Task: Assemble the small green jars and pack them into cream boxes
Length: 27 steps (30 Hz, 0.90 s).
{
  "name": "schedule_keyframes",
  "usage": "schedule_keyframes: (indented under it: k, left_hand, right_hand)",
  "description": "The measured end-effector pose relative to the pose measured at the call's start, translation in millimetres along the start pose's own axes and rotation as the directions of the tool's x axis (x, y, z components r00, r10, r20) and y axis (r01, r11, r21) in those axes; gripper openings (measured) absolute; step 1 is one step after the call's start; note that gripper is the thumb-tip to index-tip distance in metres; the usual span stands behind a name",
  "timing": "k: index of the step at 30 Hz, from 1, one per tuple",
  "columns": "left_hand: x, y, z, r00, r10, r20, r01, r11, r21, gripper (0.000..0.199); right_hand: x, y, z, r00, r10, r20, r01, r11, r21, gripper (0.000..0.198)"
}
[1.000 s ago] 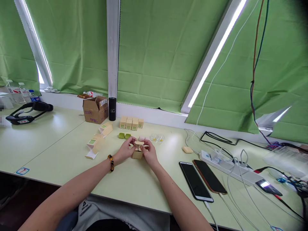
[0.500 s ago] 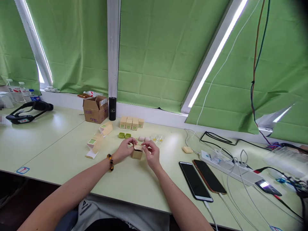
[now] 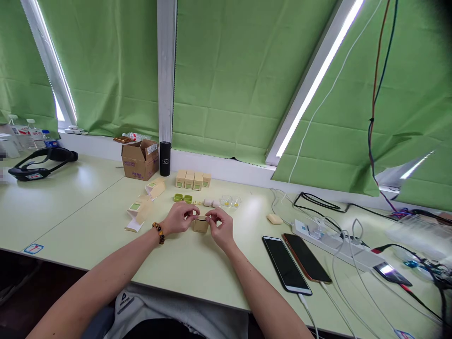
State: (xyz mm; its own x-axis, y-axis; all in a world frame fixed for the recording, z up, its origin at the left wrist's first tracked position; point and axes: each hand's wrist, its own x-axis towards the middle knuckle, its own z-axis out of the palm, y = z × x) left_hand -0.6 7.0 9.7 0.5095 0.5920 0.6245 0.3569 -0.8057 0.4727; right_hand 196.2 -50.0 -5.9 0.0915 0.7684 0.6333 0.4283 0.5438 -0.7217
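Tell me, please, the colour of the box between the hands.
The box is light brown, best seen in the head view.

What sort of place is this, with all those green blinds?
Probably an office or shared workroom, though I can't be certain: there is a long, pale table, a white power strip among cables, and two phones lying near it.

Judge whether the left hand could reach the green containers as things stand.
Probably yes: the left hand is near the green containers, with nothing visible blocking the way, though its fingertips are at the small box.
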Motion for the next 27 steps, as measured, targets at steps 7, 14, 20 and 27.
schedule_keyframes:
  k: [7, 14, 20, 27]
  left_hand:
    - [-2, -2, 2, 1.0, 0.014, 0.013, -0.015, 0.999, 0.041, 0.015]
    - [-3, -3, 0, 0.996, 0.026, 0.085, -0.031, 0.998, 0.059, 0.014]
    - [-1, -2, -1, 0.998, -0.04, 0.046, 0.038, 0.999, 0.036, 0.017]
    - [2, -10, 7, 0.971, -0.239, 0.031, 0.231, 0.959, 0.166, 0.045]
  right_hand:
    - [-1, 1, 1, 0.999, -0.023, 0.022, 0.024, 0.999, -0.035, 0.009]
    - [-2, 6, -2, 0.993, -0.045, 0.111, 0.058, 0.992, -0.116, 0.01]
    - [0, 9, -8, 0.977, -0.03, 0.213, 0.057, 0.991, -0.12, 0.007]
    - [1, 7, -13, 0.97, 0.038, 0.241, -0.018, 0.996, -0.086, 0.029]
